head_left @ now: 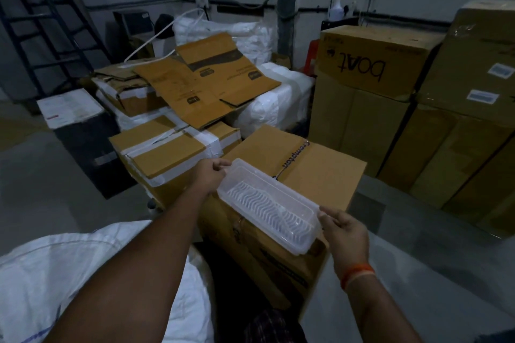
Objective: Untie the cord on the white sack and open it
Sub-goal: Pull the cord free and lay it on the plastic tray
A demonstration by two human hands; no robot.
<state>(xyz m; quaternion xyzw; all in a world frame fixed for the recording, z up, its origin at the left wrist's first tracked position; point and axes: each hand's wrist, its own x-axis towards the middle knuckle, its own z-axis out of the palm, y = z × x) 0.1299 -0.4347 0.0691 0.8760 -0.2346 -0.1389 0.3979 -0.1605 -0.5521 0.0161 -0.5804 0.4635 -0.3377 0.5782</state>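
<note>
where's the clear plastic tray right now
Centre of the head view, the clear plastic tray is held between left hand and right hand, over the cardboard box.

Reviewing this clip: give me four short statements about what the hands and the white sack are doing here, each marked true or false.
1. Both hands hold a clear plastic container. True.
2. The left hand grips the white sack. False: it holds the container's far end.
3. The container is over a closed cardboard box. True.
4. The right hand pulls a cord. False: it holds the container's near end; no cord shows.
</note>
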